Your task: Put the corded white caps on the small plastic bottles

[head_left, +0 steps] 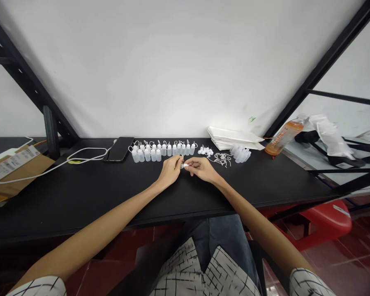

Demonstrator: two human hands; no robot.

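Note:
Both hands meet at the middle of the black table. My left hand [170, 170] has its fingers closed around a small whitish bottle, mostly hidden by the fingers. My right hand [201, 168] pinches a small white cap [186, 165] against the bottle's end. Behind the hands stand several small white bottles [153, 155] in rows, many with looped cords at their tops. To the right of them lie a little pile of white caps [205, 151], a tangle of short white cords [222, 159] and a cluster of clear bottles without caps [240, 154].
A phone [120, 149] and white cable [88, 152] lie left, near a cardboard parcel [17, 168]. Stacked white paper [234, 137] rests against the wall. An orange drink bottle [283, 137] leans at the right. A red stool [323, 222] stands below the table [95, 197].

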